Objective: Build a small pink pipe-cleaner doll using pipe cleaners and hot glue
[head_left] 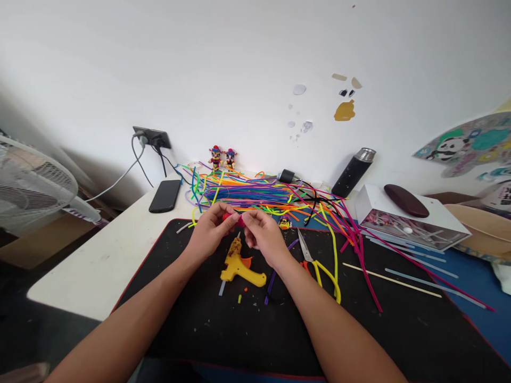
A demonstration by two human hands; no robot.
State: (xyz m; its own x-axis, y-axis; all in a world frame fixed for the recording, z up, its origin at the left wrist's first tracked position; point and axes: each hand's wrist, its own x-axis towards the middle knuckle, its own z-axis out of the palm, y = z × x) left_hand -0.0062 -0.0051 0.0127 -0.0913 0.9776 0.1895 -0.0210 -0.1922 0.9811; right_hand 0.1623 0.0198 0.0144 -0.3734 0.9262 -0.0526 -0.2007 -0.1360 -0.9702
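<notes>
My left hand [210, 230] and my right hand [264, 234] meet above the back of the black mat, fingertips pinched around a small red and pink fuzzy piece [238, 218]. It looks like pipe cleaner, though fingers cover most of it. Just below my hands a yellow hot glue gun [243, 271] lies on its side with a clear glue stick poking out. Scissors [319, 266] with yellow and orange handles rest open, right of my right wrist. Between them is a purple pipe cleaner [271, 284], partly behind my right forearm.
A heap of coloured pipe cleaners [247, 194] spans the back. Two small figures [216, 158] stand behind it. A phone [165, 196] lies left; a black flask [353, 173] and white box [411, 213] stand right. A fan [35, 175] is at far left.
</notes>
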